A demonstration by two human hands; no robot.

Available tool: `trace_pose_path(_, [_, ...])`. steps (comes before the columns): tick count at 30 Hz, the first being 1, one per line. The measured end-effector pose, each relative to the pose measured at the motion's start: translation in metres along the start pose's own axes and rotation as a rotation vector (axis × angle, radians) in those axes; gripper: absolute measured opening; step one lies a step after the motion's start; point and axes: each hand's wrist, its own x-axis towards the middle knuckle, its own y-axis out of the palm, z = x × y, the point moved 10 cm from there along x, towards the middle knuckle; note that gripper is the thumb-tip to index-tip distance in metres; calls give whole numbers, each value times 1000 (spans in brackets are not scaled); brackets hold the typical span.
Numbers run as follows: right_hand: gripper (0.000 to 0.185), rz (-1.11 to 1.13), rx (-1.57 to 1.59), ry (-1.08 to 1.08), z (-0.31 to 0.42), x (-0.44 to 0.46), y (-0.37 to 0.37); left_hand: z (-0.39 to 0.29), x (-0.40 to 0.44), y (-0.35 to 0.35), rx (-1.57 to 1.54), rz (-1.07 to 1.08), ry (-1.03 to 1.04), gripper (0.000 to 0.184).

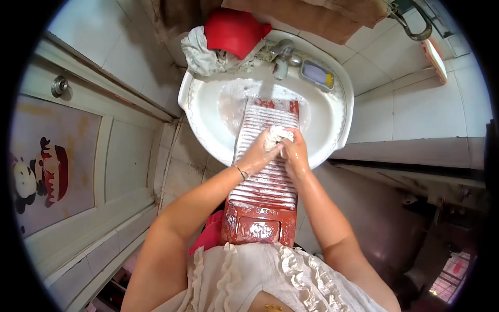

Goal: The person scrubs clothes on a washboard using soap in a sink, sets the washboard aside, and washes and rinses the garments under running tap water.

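Note:
A bunched white cloth is gripped between both hands, just above the ridges of a red-brown washboard. My left hand closes on the cloth from the left, with a dark band at its wrist. From the right, my right hand has its fingers wrapped on the same cloth. White suds coat the washboard, which leans from my waist into a white washbasin. Soapy water lies in the basin around the board's far end. Some of the fingers are hidden by the cloth.
A faucet stands at the basin's back, beside a soap dish with a yellow and lilac item. Wet white fabric and a red plastic vessel rest on the back left rim. A door is at left, tiled wall at right.

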Motion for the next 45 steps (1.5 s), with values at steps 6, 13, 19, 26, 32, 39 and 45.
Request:
trace_pose_path(6, [54,298,197,-103,54,-63,44,-44,8,-11,-201,8,98,49])
trace_pose_path(13, [69,461,-1751,-1293,140,-148,90,-108,-35,19,-724,927,-240,23])
trace_pose_path(19, [40,744,-1728,-1397,179,-150,139,-120,-35,22,-471,881,-507,13])
trace_pose_path(26, [15,398,-1808,-1107,191,-77,150,-152,45,-25,198,420,223,33])
trace_pose_path(32, [21,158,-1706,-929,192,-19,150,-120,88,-52,867,289,303,30])
trace_pose_path(39, [35,137,-1498,-657,175,23,136,-138,92,-80,1060,162,180,34])
trace_pose_path(45, [34,208,-1102,-521,169,17,137,-172,76,-85,1136,113,320,32])
